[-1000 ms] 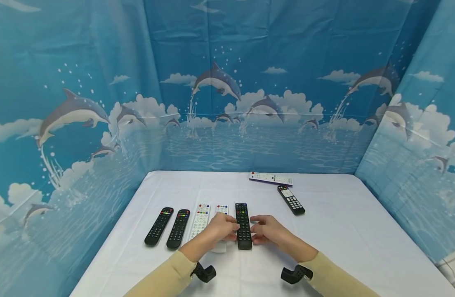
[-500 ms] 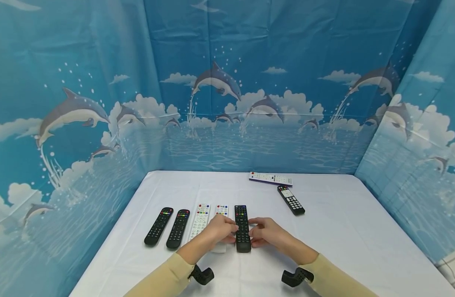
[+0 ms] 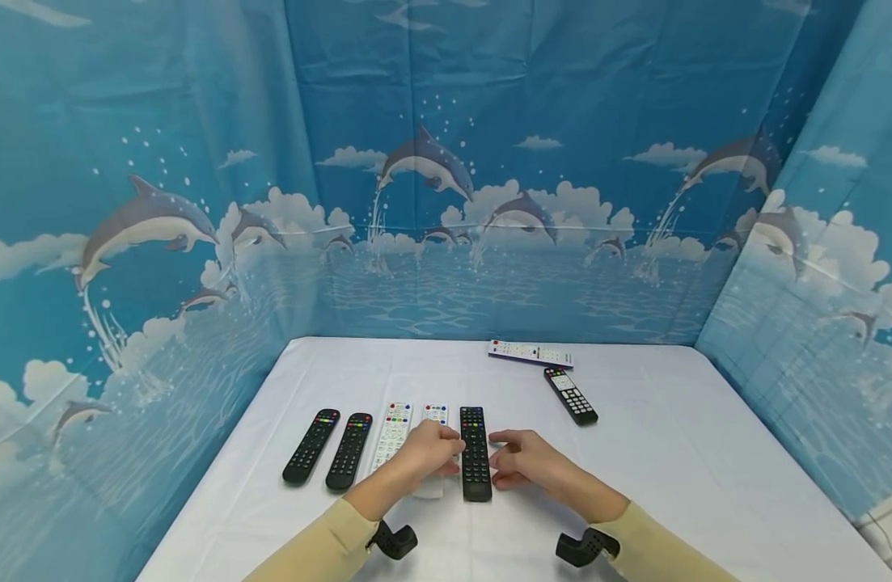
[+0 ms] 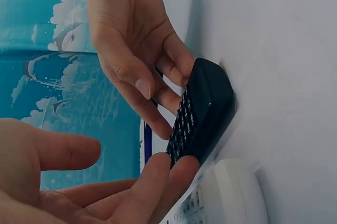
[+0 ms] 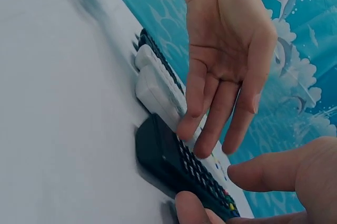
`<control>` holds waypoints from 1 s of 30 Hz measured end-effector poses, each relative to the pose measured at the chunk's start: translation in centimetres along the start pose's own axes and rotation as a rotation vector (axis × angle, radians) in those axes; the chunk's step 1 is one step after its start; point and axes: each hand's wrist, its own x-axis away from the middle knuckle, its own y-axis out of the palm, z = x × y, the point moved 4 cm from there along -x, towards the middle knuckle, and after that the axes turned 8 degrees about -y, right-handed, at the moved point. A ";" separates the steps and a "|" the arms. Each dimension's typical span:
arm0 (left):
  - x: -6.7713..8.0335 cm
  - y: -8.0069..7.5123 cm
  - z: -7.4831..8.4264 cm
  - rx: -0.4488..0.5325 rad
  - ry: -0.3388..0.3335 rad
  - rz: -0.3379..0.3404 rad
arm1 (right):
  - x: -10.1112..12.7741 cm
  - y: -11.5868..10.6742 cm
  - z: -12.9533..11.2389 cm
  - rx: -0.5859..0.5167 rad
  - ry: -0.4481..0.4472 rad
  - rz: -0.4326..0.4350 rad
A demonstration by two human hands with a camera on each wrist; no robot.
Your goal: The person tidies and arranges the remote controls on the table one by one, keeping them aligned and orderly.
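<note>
Two hands flank a black remote point(image 3: 475, 453) that lies flat on the white table point(image 3: 671, 453), its long axis running from 12 to 6 o'clock. The left hand point(image 3: 431, 449) sits at the remote's 9 o'clock side; in the right wrist view its fingers point(image 5: 202, 95) reach down nearly straight, tips touching the remote's left edge. The right hand point(image 3: 522, 459) sits at the 3 o'clock side; in the left wrist view its fingers point(image 4: 171, 71) are gently bent, tips touching the remote's right edge. Neither hand curls round the remote: both stay loosely open, fingertips only on its sides. Partly under the left hand lies a small white remote point(image 3: 434, 415), just beside the black one at its 9 o'clock. Further toward 9 o'clock in the same row come a longer white remote point(image 3: 391, 428) and then two more black remotes point(image 3: 348, 449) point(image 3: 311, 444), all parallel. Well apart toward 1 o'clock a sixth, angled remote point(image 3: 570, 395) lies alone, and beyond it a white remote with purple edge point(image 3: 530, 353) lies crosswise near the table's far edge. Blue dolphin backdrop point(image 3: 431, 162) surrounds the table.
</note>
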 end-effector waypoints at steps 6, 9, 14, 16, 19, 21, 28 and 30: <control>-0.9 0.1 2.2 -0.010 0.075 0.027 | -1.0 -3.3 -1.4 0.035 -0.005 0.029; -1.8 0.4 3.4 0.068 0.082 0.021 | -2.0 -5.4 -2.5 0.064 -0.008 0.044; -3.9 1.5 5.1 0.173 0.082 0.044 | -3.8 -8.7 -3.6 0.137 -0.004 0.063; -4.7 2.0 5.7 0.201 0.091 0.071 | -4.5 -9.9 -3.9 0.171 0.002 0.073; -6.0 2.9 6.6 0.263 0.114 0.099 | -5.7 -11.5 -4.2 0.212 0.003 0.084; -6.9 3.4 7.2 0.322 0.109 0.107 | -6.5 -12.5 -4.5 0.232 -0.003 0.098; -9.4 4.6 8.6 0.586 0.021 0.071 | -8.9 -15.4 -5.4 0.290 -0.044 0.166; -10.3 5.0 8.8 0.662 -0.009 0.049 | -9.5 -16.2 -5.3 0.308 -0.040 0.198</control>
